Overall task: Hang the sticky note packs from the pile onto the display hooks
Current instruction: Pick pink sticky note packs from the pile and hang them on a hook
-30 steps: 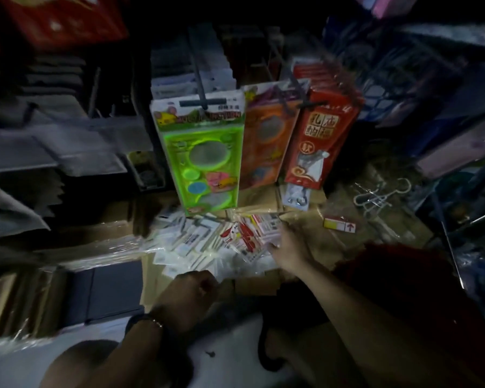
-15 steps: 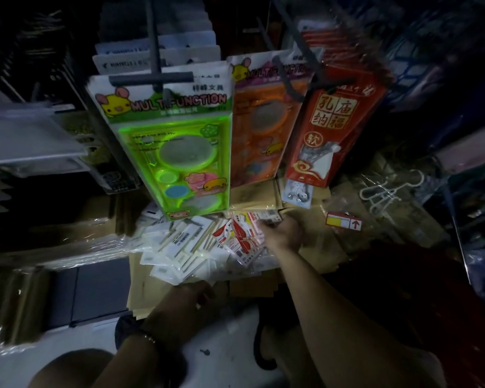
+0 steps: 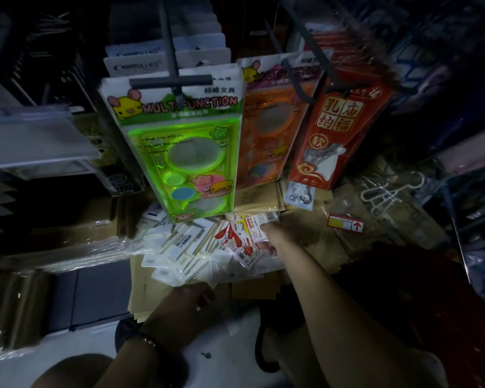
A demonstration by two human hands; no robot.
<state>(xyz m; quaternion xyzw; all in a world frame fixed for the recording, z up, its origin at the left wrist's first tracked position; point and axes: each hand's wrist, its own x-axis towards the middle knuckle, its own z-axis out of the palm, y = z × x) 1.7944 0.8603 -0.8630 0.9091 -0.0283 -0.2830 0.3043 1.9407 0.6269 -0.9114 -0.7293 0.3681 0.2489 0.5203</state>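
Shifting slightly leftward since the earlier frame, the right hand (image 3: 269, 233) is pinching several red-and-white packs (image 3: 245, 238) from the pile (image 3: 185, 247) lying on boxes (image 3: 319, 242) under the hooks (image 3: 170, 79), while the left hand (image 3: 191, 301), its grip impossible to tell, is sitting at the near edge; the slick wrappers are risking a slip, and lifting is risking a bump against the green pack (image 3: 185, 152) overhead.

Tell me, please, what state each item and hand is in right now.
sticky note pile, loose, fanned out.
red-printed packs, pinched by the right hand.
left hand, at the pile's near edge, grip unclear.
green pack, hanging on a hook.
orange pack, hanging.
red pack, hanging.
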